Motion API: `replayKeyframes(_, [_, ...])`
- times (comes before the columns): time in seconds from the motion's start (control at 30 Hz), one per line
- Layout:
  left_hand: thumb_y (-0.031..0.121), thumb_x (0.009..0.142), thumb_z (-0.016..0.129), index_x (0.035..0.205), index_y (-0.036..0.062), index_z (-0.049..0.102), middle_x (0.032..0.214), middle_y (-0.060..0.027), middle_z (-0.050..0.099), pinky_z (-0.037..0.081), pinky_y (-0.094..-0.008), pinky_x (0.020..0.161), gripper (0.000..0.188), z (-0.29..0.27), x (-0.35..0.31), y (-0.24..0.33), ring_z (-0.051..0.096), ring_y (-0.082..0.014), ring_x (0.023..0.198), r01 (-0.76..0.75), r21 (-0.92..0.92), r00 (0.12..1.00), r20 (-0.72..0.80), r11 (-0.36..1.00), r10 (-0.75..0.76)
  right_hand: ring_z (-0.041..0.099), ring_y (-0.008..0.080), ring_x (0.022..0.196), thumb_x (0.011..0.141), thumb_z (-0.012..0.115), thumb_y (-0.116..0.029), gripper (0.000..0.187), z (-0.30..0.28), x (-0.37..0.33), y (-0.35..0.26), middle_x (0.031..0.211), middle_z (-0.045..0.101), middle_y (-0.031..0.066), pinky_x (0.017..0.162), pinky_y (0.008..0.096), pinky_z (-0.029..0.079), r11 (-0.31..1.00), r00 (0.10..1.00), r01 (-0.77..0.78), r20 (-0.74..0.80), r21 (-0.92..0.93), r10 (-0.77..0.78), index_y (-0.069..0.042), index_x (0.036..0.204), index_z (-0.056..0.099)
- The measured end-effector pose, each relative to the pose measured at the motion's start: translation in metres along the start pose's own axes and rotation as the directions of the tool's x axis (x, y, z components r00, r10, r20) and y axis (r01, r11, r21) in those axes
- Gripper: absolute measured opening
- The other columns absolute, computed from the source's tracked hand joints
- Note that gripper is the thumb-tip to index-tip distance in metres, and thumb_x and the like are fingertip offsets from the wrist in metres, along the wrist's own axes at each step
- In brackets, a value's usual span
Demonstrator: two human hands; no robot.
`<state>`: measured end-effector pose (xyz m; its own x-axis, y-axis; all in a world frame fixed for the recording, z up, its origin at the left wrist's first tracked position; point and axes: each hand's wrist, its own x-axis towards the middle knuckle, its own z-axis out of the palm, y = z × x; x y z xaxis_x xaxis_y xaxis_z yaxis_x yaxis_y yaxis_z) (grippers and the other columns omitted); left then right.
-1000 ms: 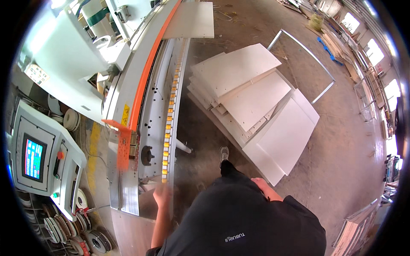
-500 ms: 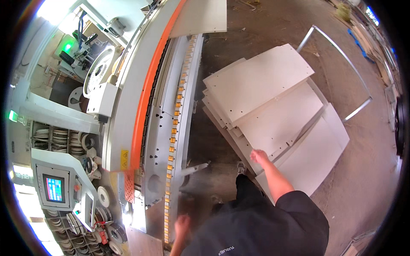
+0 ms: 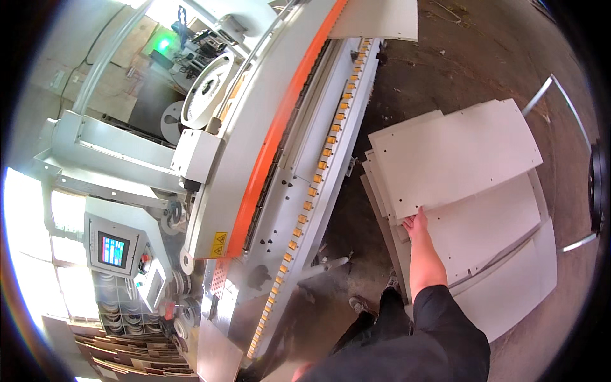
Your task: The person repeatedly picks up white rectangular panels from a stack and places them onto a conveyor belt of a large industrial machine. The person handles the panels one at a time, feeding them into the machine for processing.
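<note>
- Panels lie in a loose, fanned panel pile [image 3: 522,286] in the head view; the top panel [image 3: 458,156] rests at the far end of the pile, overlapping the next panel [image 3: 487,223].
- Right hand [image 3: 417,223] is at the top panel's near edge, on the pile's left side, with one digit over the surface and the others bent at the edge; whether they grip underneath, I cannot tell.
- Left hand [image 3: 302,371] shows at most as a skin-coloured sliver, left of the pile and nearer the body; whether it is spread, curled or holding anything, I cannot tell.
- One hand near a corner is probably weak support for so broad a sheet: lifted that way, it could twist or slip off the pile.
- Because the pile is uneven, dragging the top panel could pull the next panel along, scuff its face or pinch fingers between them.
- The shoes [image 3: 358,304] stand just left of the pile, where a sliding corner could land on them.
- A panel swung too far left of the pile could knock the yellow rollers [image 3: 308,205]; swung right, the metal frame [image 3: 538,94].
- The pile's underside and most lower panels are hidden; the panel on the machine [image 3: 388,18], beyond the pile, is cut off above.
</note>
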<state>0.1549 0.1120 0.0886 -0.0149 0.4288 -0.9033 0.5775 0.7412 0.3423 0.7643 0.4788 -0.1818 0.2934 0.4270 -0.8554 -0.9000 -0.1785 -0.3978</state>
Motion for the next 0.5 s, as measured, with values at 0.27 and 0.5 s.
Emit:
replayKeyframes(0.27, [0.031, 0.098, 0.068, 0.123, 0.0072, 0.070, 0.116, -0.0122, 0.074, 0.054, -0.0375, 0.095, 0.035, 0.012, 0.038, 0.007, 0.070, -0.0233, 0.108, 0.003, -0.141, 0.999, 0.047, 0.990, 0.004, 0.055, 0.0340, 0.136, 0.105, 0.039, -0.067, 0.074, -0.091, -0.052, 0.014, 0.151, 0.054, 0.0116, 0.112, 0.0535, 0.041, 0.999, 0.994, 0.051, -0.095, -0.015, -0.052, -0.011, 0.153, 0.044])
replayKeyframes(0.5, [0.033, 0.092, 0.067, 0.116, 0.0129, 0.069, 0.109, -0.0119, 0.070, 0.058, -0.0459, 0.081, 0.031, 0.000, 0.137, 0.035, 0.069, -0.0323, 0.099, -0.489, 0.430, 0.869, 0.165, 0.759, 0.466, 0.065, 0.0330, 0.120, 0.102, 0.048, -0.068, 0.075, -0.218, -0.102, 0.048, 0.136, 0.064, 0.0131, 0.096, 0.0522, 0.055, 1.000, 0.956, -0.011, -0.293, -0.020, 0.004, -0.008, 0.145, 0.051])
